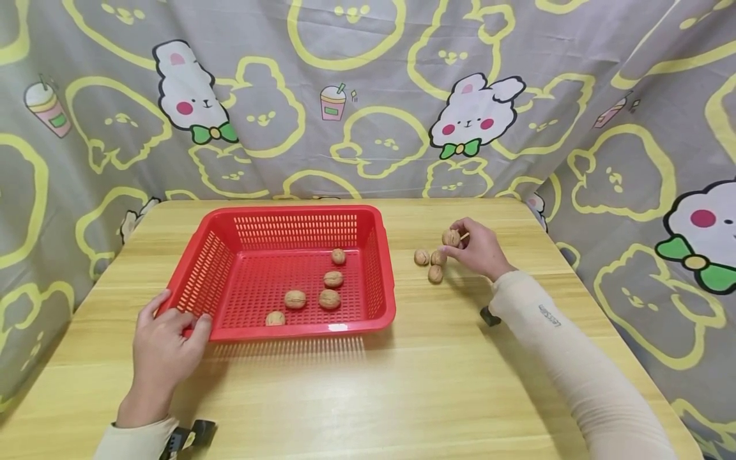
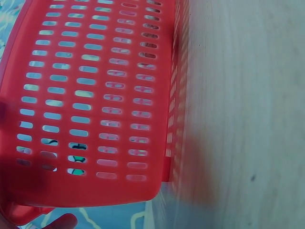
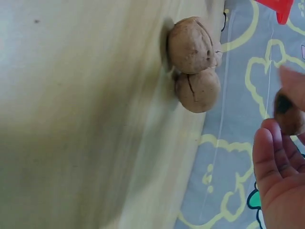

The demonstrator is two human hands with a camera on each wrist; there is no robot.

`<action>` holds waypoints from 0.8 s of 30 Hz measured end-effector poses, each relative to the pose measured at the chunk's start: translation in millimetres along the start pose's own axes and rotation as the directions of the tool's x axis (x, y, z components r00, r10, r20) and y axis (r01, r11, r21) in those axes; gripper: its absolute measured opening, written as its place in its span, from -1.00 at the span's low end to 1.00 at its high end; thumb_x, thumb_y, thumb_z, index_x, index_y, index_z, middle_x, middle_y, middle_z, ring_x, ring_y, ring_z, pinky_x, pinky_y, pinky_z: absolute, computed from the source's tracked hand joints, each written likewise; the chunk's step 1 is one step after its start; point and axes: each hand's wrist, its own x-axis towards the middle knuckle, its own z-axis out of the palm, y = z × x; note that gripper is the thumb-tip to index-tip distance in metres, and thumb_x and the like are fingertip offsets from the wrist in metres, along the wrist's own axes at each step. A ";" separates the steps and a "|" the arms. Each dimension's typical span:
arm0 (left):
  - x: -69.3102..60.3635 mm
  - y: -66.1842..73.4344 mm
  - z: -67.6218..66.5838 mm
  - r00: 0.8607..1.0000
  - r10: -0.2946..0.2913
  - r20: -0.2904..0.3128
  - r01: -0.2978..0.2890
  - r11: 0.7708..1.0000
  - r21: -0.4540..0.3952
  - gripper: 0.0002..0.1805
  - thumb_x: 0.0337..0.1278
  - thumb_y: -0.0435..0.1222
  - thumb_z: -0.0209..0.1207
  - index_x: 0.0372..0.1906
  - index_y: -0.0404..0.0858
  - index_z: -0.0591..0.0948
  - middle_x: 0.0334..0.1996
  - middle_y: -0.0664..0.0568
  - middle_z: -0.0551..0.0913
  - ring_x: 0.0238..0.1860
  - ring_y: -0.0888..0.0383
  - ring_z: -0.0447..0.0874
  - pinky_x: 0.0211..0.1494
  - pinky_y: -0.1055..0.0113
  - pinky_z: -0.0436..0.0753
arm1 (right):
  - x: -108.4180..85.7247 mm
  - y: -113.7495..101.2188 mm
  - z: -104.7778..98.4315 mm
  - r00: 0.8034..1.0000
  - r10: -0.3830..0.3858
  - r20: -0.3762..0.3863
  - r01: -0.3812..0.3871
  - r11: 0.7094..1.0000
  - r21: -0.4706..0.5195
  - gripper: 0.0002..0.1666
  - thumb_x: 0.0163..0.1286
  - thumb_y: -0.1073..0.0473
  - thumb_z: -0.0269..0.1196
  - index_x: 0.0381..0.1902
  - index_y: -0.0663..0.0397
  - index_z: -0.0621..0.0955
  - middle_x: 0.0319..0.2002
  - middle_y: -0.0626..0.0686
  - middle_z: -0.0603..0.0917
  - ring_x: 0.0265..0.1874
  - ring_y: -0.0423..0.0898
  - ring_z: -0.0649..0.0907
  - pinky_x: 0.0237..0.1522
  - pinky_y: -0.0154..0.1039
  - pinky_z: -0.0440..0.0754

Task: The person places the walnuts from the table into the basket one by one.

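In the head view my left hand (image 1: 167, 348) grips the near left corner of a red plastic basket (image 1: 388, 281), thumb over the rim. Several walnuts (image 1: 295, 299) lie on the basket's mesh floor. To the right of it, my right hand (image 1: 478, 248) pinches a walnut (image 1: 451, 237) between thumb and fingers, lifted a little off the table. Beside that hand, 3 more walnuts (image 1: 435, 274) sit close together on the wood. The right wrist view shows the held walnut (image 3: 288, 117) at the fingertips, and loose walnuts (image 3: 193, 45) on the table.
The wooden table (image 1: 368, 396) carries the basket and walnuts. Behind it and at both sides hangs a grey curtain (image 1: 391, 76) with yellow outlines and cartoon rabbits. A dark wrist strap (image 1: 178, 441) is on the left wrist.
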 end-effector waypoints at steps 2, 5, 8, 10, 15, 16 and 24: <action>0.0 0.1 -0.3 1.000 -0.005 0.002 0.005 1.000 0.003 -0.68 -0.07 -0.29 0.13 -0.76 -0.42 0.56 -0.68 -0.24 0.60 -0.48 -0.26 0.63 0.34 -0.05 0.27 | 2.4 -4.2 0.0 1.000 -0.025 -0.017 0.025 1.000 0.003 -0.44 0.17 0.10 0.44 0.01 0.27 0.49 -0.18 0.19 0.60 -0.30 0.06 0.65 -0.22 -0.04 0.63; 0.1 0.3 -0.7 1.000 -0.005 0.005 0.005 1.000 0.003 -0.68 -0.07 -0.29 0.13 -0.76 -0.42 0.56 -0.69 -0.24 0.60 -0.48 -0.26 0.63 0.34 -0.04 0.27 | 6.2 -12.1 -0.3 0.998 -0.043 -0.041 0.043 0.999 0.015 -0.45 0.18 0.08 0.43 0.01 0.23 0.49 -0.13 0.19 0.60 -0.27 0.06 0.66 -0.20 -0.03 0.63; 0.3 1.2 -0.8 1.000 -0.008 0.010 0.008 1.000 0.003 -0.68 -0.07 -0.29 0.14 -0.76 -0.42 0.56 -0.68 -0.24 0.60 -0.47 -0.26 0.63 0.35 -0.03 0.26 | 10.0 -20.0 -1.2 0.997 -0.057 -0.054 0.058 0.998 0.032 -0.49 0.19 0.10 0.42 0.00 0.20 0.48 -0.10 0.18 0.58 -0.29 0.04 0.65 -0.22 -0.05 0.61; 0.2 1.8 -0.7 1.000 -0.014 0.013 0.014 1.000 0.002 -0.69 -0.08 -0.30 0.14 -0.75 -0.42 0.56 -0.68 -0.24 0.60 -0.46 -0.26 0.63 0.37 -0.01 0.25 | 12.7 -24.6 -1.9 0.996 -0.064 -0.060 0.067 0.997 0.041 -0.50 0.20 0.12 0.41 0.01 0.19 0.48 -0.09 0.16 0.57 -0.31 0.02 0.64 -0.25 -0.08 0.60; 0.7 2.0 -0.3 1.000 -0.016 0.013 0.016 1.000 0.002 -0.69 -0.08 -0.29 0.13 -0.75 -0.42 0.56 -0.68 -0.25 0.61 -0.45 -0.26 0.63 0.37 -0.01 0.24 | 19.8 -35.5 -2.6 0.992 -0.098 -0.082 0.103 0.993 0.062 -0.50 0.20 0.16 0.40 0.03 0.20 0.47 -0.09 0.16 0.56 -0.35 0.00 0.62 -0.29 -0.12 0.58; 0.8 1.9 -0.3 1.000 -0.016 0.012 0.016 1.000 0.004 -0.69 -0.07 -0.29 0.13 -0.75 -0.42 0.57 -0.68 -0.25 0.61 -0.46 -0.26 0.63 0.36 -0.02 0.25 | 21.1 -37.9 -2.7 0.991 -0.106 -0.086 0.112 0.991 0.067 -0.49 0.20 0.17 0.40 0.05 0.21 0.47 -0.08 0.17 0.56 -0.34 0.01 0.62 -0.28 -0.12 0.58; 0.6 1.2 -1.0 1.000 -0.016 0.019 0.016 1.000 0.009 -0.68 -0.07 -0.29 0.13 -0.75 -0.43 0.58 -0.69 -0.24 0.60 -0.46 -0.26 0.63 0.34 -0.04 0.26 | 29.5 -58.9 -4.1 0.986 -0.130 -0.100 0.140 0.985 0.101 -0.40 0.21 0.20 0.39 0.15 0.23 0.42 0.01 0.21 0.56 -0.35 0.01 0.63 -0.27 -0.11 0.60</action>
